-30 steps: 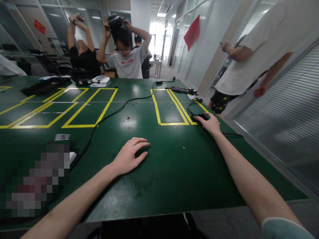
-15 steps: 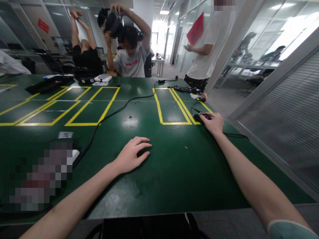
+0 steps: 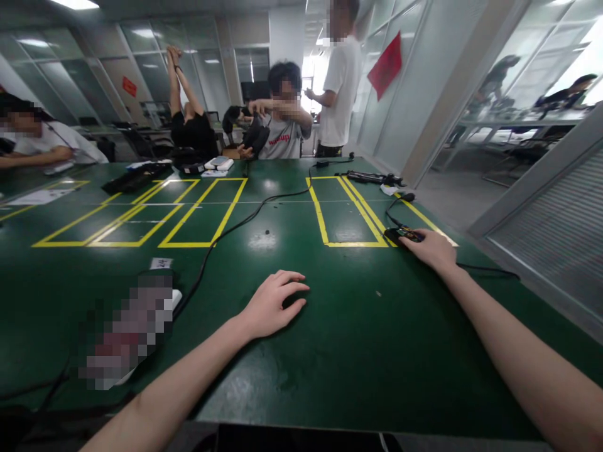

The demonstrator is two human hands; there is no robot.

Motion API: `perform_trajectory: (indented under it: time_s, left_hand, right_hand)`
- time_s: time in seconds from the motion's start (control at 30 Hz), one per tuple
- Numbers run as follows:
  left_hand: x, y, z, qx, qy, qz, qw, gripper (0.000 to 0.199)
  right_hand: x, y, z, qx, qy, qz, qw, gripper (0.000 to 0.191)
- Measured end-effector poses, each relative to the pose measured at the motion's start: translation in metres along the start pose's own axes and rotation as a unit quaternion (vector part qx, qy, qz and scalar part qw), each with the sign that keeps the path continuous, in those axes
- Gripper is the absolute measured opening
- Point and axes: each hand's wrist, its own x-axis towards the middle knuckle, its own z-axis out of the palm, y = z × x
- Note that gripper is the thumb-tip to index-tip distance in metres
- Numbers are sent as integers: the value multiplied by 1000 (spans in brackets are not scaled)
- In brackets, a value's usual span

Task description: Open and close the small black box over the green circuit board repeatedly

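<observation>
My left hand (image 3: 277, 302) rests on the green table (image 3: 330, 364) with its fingers apart and nothing in it. Farther to the right, my right hand (image 3: 431, 250) has its thumb and fingers on a small black object (image 3: 400, 236), which lies by the lower end of a yellow tape outline (image 3: 355, 244). The hand partly covers that object. A short black cable with a round end (image 3: 407, 197) lies just behind it, and another dark cable (image 3: 490, 270) runs off to the right of my wrist.
A long black cable (image 3: 249, 216) crosses the table. A blurred-out item (image 3: 129, 333) lies at the left near a small label (image 3: 161, 263). Black folded gear (image 3: 370, 178) is at the far right edge. Across the table a person (image 3: 285, 135) handles a dark device; others are behind.
The view has shifted, so the table sits lower and farther right. The person opposite has lowered the dark device from head height. My hands keep nearly the same places on the table.
</observation>
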Motion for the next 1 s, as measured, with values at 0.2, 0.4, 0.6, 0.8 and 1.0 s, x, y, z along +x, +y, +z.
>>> perform_trajectory:
  time_s: [0.2,0.4,0.6,0.8,1.0]
  left_hand:
    - [2,-2,-1,3,11,-7,1000,27]
    - [2,0,-4,2,38,11,999,45]
    - [4,6,-5,-1,-20,41,999,35]
    - [5,-2,-6,27,-24,10,999,47]
    - [3,-7,-9,34,-38,11,999,63]
  right_hand:
    - [-34,-60,2,43,-85,-103,990,47]
    - [-124,-136,1,194,-153,-417,875,29]
    - [-164,-160,-13,252,-224,-490,804,34]
    - [-156,-154,-9,314,-188,-466,806,25]
    - [-159,-153,-9,339,-194,-482,784,28]
